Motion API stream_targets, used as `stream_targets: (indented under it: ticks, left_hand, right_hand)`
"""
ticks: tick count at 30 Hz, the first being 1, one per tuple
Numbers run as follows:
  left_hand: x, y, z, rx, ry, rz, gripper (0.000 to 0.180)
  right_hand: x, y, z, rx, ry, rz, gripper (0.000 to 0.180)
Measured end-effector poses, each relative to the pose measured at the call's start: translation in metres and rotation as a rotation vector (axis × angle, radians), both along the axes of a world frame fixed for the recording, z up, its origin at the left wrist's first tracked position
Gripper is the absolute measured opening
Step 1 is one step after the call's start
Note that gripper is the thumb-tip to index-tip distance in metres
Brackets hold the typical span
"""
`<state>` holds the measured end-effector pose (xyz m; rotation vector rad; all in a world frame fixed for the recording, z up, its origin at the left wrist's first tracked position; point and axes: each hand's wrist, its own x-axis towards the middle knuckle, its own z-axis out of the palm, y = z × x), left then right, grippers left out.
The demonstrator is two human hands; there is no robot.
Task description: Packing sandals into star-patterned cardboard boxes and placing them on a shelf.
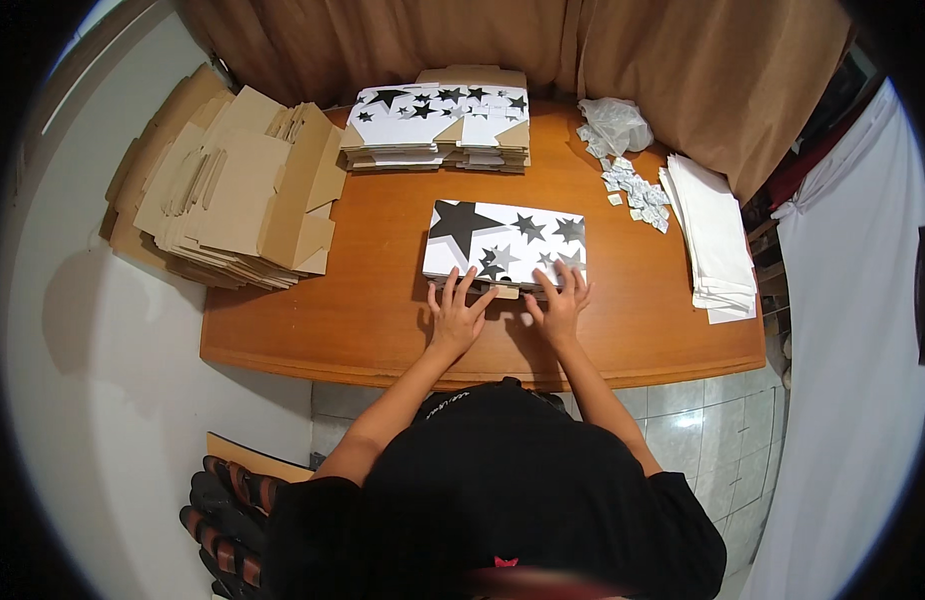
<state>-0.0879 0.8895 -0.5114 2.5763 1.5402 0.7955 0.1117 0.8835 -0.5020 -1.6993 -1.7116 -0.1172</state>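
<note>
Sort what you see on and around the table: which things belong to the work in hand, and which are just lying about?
In hand:
star box
left hand
right hand

Lying about:
flat star boxes
brown cardboard pile
white sheets
paper scraps
plastic bag
table

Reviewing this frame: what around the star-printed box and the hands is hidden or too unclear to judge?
Head view only:
- Near edge of the star-printed box: covered by the fingers of the left hand and right hand; how its brown flap sits cannot be told.
- Inside of the box: hidden by its top panel.
- Small paper scraps by the plastic bag: too small to identify.
- Stack of flat star-printed boxes: count unreadable.
</note>
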Motion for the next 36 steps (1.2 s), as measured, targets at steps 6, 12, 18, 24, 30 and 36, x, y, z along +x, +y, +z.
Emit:
stream_targets:
  ticks: [6,12,18,24,30,36]
  left_hand:
    - [0.004,0.005,0.006,-0.029,-0.187,0.003,0.040]
    - [0.010,0.025,0.013,0.014,-0.259,-0.035,0.033]
    - [0.009,0.033,0.019,0.003,-0.301,-0.080,0.028]
    - [0.010,0.033,0.018,0.004,-0.313,-0.090,0.025]
    - [0.013,0.035,0.017,-0.009,-0.334,-0.048,0.025]
    - [0.019,0.040,0.016,0.002,-0.337,0.016,0.025]
  right_hand:
    - [-0.012,0.004,-0.003,0.254,-0.069,0.191,0.024]
    - [-0.019,0.017,0.001,0.286,-0.120,0.232,0.019]
    - [-0.022,0.023,0.005,0.287,-0.110,0.246,0.015]
    - [-0.022,0.024,0.003,0.286,-0.133,0.249,0.013]
    - [-0.030,0.027,0.007,0.235,-0.104,0.192,0.016]
    - [-0.030,0.034,0.018,0.079,0.001,0.209,0.030]
